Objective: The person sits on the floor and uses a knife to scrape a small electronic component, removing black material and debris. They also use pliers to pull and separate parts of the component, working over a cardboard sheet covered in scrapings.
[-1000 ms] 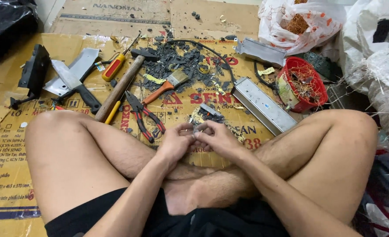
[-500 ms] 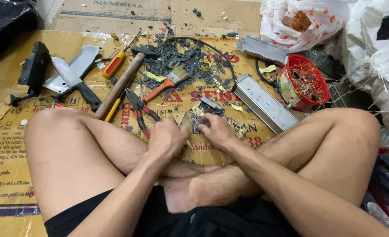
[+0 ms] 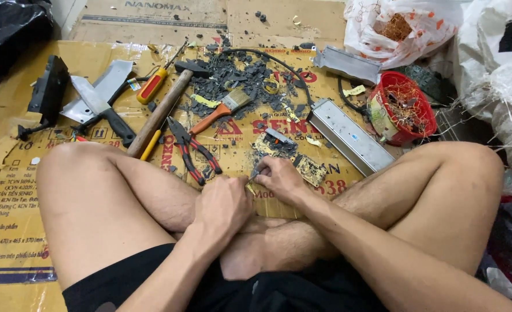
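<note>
Cardboard sheet point(image 3: 13, 190) on floor. Hammer point(image 3: 162, 108), red-handled pliers point(image 3: 193, 151), paintbrush point(image 3: 220, 112), screwdriver point(image 3: 152, 85), cleaver point(image 3: 100, 107) at left. Metal housing point(image 3: 351, 137) and red basket point(image 3: 406, 107) w/ wire scraps at right. Black debris point(image 3: 238, 78) scattered centre.

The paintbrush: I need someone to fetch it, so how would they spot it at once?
Start at the flattened cardboard on the floor and find the heap of dark debris near its far edge. The paintbrush lies at the near side of that heap, just beyond the red-handled pliers. It alone has an orange handle ending in pale bristles.
</note>
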